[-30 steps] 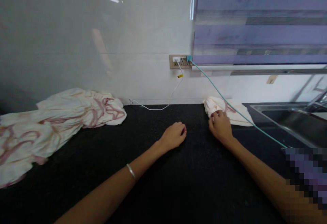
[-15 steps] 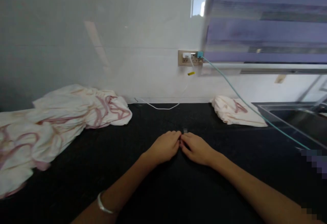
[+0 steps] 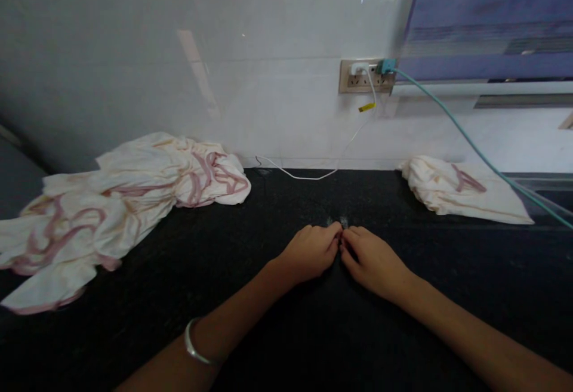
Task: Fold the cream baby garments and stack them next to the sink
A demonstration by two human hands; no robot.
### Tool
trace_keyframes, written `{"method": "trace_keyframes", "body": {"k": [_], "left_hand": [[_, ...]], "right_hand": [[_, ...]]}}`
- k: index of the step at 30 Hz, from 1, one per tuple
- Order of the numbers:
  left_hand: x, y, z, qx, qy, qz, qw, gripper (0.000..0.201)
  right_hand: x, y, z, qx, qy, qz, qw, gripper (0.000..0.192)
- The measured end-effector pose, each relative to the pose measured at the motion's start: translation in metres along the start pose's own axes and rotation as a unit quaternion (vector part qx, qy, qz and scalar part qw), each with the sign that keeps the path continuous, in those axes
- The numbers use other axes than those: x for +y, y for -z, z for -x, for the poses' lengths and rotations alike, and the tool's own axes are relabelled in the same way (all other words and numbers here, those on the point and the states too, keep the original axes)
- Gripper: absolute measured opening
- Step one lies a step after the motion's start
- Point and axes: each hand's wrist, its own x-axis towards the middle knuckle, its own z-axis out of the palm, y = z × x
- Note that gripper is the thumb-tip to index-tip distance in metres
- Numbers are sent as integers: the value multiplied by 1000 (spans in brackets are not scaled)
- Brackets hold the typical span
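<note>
My left hand (image 3: 308, 253) and my right hand (image 3: 373, 261) rest side by side on the black countertop (image 3: 250, 296), fingertips touching each other at the middle. Both hands have curled fingers and hold nothing. A metal bangle (image 3: 194, 349) circles my left wrist. A small folded white cloth with pink marks (image 3: 461, 189) lies at the back right, apart from my right hand. A large crumpled white cloth with pink pattern (image 3: 120, 201) is heaped at the left, well away from my left hand.
A wall socket (image 3: 364, 76) holds a white charger with a white cable (image 3: 308, 174) trailing onto the counter, and a teal plug with a teal cable (image 3: 483, 153) running right. A purple blind (image 3: 492, 22) hangs at upper right above a glossy white wall.
My right hand left the small folded cloth and came back beside my left hand. The view has swung left, so the sink is out of sight.
</note>
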Motion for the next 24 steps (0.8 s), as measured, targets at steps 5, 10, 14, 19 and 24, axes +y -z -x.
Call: {"method": "trace_keyframes", "body": {"k": [5, 10, 14, 19, 24], "left_hand": [[4, 1, 1, 4, -7, -7, 1000, 18], [8, 1, 0, -9, 1, -29, 1000, 21], [8, 1, -1, -12, 3, -22, 1000, 21], [7, 2, 0, -12, 0, -16, 1000, 18], [7, 1, 0, -10, -2, -12, 1000, 18]], "right_hand": [[-4, 3, 1, -2, -36, 42, 998, 19], [-5, 4, 2, -8, -26, 50, 998, 20], [-5, 3, 2, -1, -28, 45, 999, 17], [-4, 3, 3, 1, -30, 43, 999, 14], [-3, 3, 2, -3, -23, 43, 999, 15]]}}
